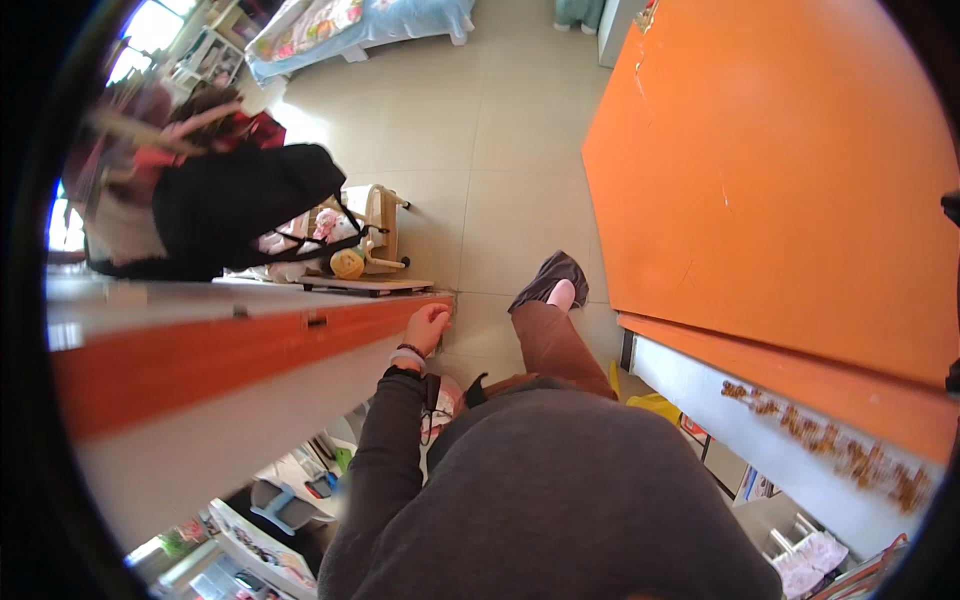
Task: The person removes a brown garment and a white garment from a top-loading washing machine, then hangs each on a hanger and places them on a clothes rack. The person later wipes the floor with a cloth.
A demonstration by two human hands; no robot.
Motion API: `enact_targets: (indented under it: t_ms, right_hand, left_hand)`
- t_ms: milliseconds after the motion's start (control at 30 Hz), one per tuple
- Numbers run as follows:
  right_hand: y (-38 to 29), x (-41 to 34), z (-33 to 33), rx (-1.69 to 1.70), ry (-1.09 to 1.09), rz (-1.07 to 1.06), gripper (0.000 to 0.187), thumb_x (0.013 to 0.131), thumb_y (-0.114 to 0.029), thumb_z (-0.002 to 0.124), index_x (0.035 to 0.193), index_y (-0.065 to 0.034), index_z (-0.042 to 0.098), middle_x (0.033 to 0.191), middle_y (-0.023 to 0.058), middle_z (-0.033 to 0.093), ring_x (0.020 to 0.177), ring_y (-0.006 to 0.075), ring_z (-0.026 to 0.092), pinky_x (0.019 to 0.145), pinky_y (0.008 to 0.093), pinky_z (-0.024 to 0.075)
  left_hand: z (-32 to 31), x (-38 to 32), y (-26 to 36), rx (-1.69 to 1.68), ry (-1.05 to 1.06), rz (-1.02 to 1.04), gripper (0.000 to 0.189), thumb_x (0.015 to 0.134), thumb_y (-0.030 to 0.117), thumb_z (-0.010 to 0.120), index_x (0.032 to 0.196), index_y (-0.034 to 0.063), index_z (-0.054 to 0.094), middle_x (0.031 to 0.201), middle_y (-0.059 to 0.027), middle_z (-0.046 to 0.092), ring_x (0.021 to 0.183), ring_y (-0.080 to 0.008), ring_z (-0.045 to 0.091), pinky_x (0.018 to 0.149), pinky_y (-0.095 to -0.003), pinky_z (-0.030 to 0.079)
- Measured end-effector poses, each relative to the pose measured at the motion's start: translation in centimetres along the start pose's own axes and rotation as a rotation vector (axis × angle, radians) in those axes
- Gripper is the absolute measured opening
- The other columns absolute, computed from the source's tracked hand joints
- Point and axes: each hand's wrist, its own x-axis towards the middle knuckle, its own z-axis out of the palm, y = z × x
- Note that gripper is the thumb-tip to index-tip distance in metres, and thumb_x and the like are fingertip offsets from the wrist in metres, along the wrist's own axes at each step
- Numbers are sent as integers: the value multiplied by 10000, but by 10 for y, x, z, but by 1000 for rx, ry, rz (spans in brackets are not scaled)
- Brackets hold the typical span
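My left hand (427,328) hangs beside the end of an orange door frame (345,325), its fingers loosely curled. Nothing shows in it, though its palm is hidden, and whether it touches the frame is unclear. Around that wrist sit a dark beaded bracelet (409,349) and a pale band (406,361). My right hand is out of view. An orange door (757,172) stands to the right, with a scratched surface and a chipped edge. One foot in a pink sock and dark footwear (552,281) is forward on the tiled floor (420,120).
At the left, a black bag (247,199) hangs above a small wheeled cart (385,217) with plush toys. A bed with blue bedding (405,19) stands ahead. Behind me are an office chair (283,506) and a yellow object (656,407). Brown decorations (825,439) line the right wall.
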Motion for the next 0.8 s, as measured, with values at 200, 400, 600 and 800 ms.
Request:
enact_targets:
  t_ms: [200, 400, 600, 800]
  right_hand:
    - [-265, 86, -104, 644, -104, -81, 232, 970, -267, 616, 840, -76, 641, 767, 61, 667, 733, 156, 670, 641, 313, 542]
    - [-648, 106, -268, 963, 155, -517, 139, 1030, -180, 570, 1110, -75, 614, 920, 44, 666, 858, 169, 675, 815, 328, 560]
    - [-817, 142, -264, 975, 124, -493, 178, 1029, -188, 568, 1133, -52, 616, 925, 75, 685, 863, 180, 677, 825, 312, 545]
    - [-851, 209, -213, 1099, 71, -187, 140, 992, -216, 623, 1029, -83, 651, 867, 39, 694, 820, 134, 664, 747, 280, 516]
  left_hand:
    - [-38, 115, 62, 65, 3, -166, 304, 943, 165, 623, 1171, -34, 657, 995, -99, 726, 865, -164, 703, 799, -303, 553]
    - [-124, 262, 72, -39, 31, -235, 280, 951, 154, 625, 1160, -30, 661, 917, -93, 721, 721, -157, 689, 612, -273, 518]
    - [-197, 400, 60, -105, 100, -359, 210, 921, 96, 612, 1076, -35, 664, 822, -107, 699, 631, -197, 672, 539, -291, 523]
    - [-248, 503, 144, -61, -17, -446, 216, 890, 88, 623, 1047, -37, 700, 827, -110, 716, 700, -182, 691, 573, -307, 537]
